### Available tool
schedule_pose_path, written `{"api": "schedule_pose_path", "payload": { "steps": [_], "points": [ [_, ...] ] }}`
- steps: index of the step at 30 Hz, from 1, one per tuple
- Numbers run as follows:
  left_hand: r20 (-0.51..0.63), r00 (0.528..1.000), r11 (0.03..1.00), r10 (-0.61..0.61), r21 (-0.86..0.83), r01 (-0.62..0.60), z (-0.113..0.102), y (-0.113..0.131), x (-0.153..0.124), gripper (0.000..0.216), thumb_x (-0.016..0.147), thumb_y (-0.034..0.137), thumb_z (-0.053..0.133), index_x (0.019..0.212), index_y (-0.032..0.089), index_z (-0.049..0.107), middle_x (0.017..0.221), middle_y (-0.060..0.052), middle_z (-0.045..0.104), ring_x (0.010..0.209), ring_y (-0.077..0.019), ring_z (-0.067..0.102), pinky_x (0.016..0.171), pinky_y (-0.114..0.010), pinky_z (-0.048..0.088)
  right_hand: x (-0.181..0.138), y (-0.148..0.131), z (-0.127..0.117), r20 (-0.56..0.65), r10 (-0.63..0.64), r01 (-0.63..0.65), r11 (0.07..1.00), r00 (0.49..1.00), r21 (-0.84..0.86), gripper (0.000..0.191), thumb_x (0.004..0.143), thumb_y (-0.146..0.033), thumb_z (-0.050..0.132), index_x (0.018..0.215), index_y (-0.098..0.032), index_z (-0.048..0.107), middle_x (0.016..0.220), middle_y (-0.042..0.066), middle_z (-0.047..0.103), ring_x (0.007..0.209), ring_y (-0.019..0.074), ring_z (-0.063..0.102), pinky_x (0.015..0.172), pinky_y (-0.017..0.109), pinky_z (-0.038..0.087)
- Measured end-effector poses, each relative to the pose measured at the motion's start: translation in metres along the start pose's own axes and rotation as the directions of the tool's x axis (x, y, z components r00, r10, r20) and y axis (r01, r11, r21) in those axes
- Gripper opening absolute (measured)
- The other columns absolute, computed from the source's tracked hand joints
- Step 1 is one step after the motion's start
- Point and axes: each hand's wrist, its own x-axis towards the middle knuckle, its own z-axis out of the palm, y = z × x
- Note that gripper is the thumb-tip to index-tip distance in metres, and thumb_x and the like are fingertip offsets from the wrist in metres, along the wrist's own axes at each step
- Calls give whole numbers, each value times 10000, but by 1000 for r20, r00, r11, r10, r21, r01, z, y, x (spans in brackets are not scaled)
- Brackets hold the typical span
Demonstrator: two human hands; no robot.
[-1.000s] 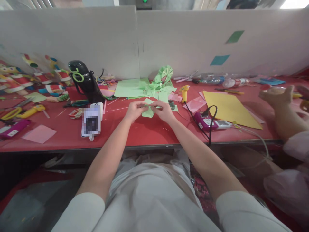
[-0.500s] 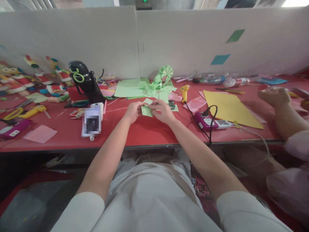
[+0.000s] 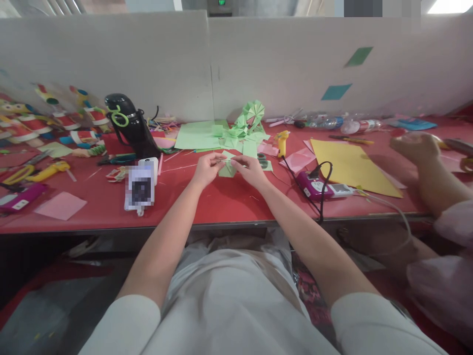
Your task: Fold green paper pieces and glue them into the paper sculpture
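Note:
Between my two hands is a small piece of light green paper (image 3: 226, 170), with a crease or fold along its upper part. My left hand (image 3: 209, 169) pinches its left side with thumb and forefinger. On the other side my right hand (image 3: 248, 169) pinches the upper right part, and the two sets of fingertips nearly meet. Just behind the hands lie folded green paper pieces (image 3: 242, 129) with a pleated green rosette (image 3: 254, 112) standing among them. Dark-handled scissors (image 3: 262, 160) rest close to my right hand, partly on another green sheet.
A black bottle (image 3: 129, 123) and a phone (image 3: 141, 185) stand left. To the right are a yellow glue gun (image 3: 283, 143), a purple power strip (image 3: 314, 184) with cables, and yellow paper (image 3: 356, 165). Another person's hand (image 3: 417, 148) is at far right.
The green paper has turned in my fingers and its upper edge is now folded or tilted. My left fingers have come over its top, closer to the right ones.

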Motion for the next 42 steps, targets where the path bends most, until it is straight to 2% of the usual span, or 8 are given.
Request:
{"api": "schedule_pose_path", "payload": {
  "steps": [3, 7, 13, 20, 26, 31, 36, 42],
  "points": [
    [-15, 1000, 999, 9, 41, -8, 0, 2, 0, 301, 722, 327, 742, 957, 145, 701, 876, -94, 745, 793, -204, 683, 749, -331, 527, 1, 1, 0, 21, 4, -4, 1000, 1000, 16, 322, 809, -497, 648, 857, -186, 716, 827, 56, 726, 764, 186, 643, 739, 336, 520],
    [-26, 1000, 997, 5, 77, -3, 0, 3, 0, 256, 735, 315, 720, 927, 145, 704, 827, -87, 742, 740, -202, 672, 693, -323, 521, -1, -1, -1, 37, -17, 18, 1000, 999, -15, 308, 808, -490, 653, 869, -194, 708, 845, 53, 730, 774, 185, 645, 733, 327, 519],
    [-4, 1000, 996, 10, 93, -9, 0, 1, -1, 250, 736, 294, 714, 937, 145, 714, 805, -80, 737, 725, -196, 670, 700, -321, 512, -1, 0, -2, 17, -49, 50, 997, 999, -56, 245, 787, -436, 677, 838, -198, 708, 835, 50, 732, 752, 189, 644, 739, 343, 524],
    [23, 1000, 991, 14, 129, -17, 0, 2, -3, 319, 752, 467, 725, 844, 162, 746, 802, -69, 737, 753, -205, 663, 685, -307, 499, -1, -1, -3, 12, -33, 33, 999, 999, -26, 275, 760, -470, 713, 816, -201, 714, 794, 46, 724, 735, 188, 643, 716, 343, 528],
    [3, 1000, 988, 19, 155, -19, -1, 2, -3, 292, 754, 438, 723, 836, 159, 747, 792, -67, 742, 734, -203, 664, 676, -305, 500, -1, -1, 0, 35, -21, 19, 999, 999, 49, 298, 750, -487, 721, 841, -204, 715, 800, 40, 714, 729, 177, 628, 685, 319, 515],
    [16, 999, 985, 35, 167, -37, -1, -1, -2, 288, 774, 440, 706, 833, 162, 750, 820, -71, 748, 787, -213, 680, 729, -315, 512, 0, -2, 0, 26, 10, -11, 999, 1000, 38, 310, 785, -512, 681, 808, -203, 705, 761, 34, 698, 691, 160, 598, 687, 315, 492],
    [26, 999, 985, 27, 171, -31, -1, -2, -1, 298, 776, 455, 703, 824, 165, 750, 823, -75, 750, 800, -224, 686, 737, -324, 517, 1, 0, 0, 29, 19, -21, 998, 999, 66, 284, 744, -484, 724, 773, -204, 688, 694, 16, 662, 631, 146, 556, 650, 307, 470],
    [41, 999, 989, 19, 149, -25, -1, 0, -2, 354, 759, 490, 724, 857, 151, 751, 833, -92, 757, 791, -230, 693, 702, -319, 519, 0, 0, -1, 34, 9, -13, 995, 999, 98, 334, 793, -527, 675, 781, -195, 703, 743, 32, 683, 689, 154, 588, 666, 302, 475]
  ]
}}
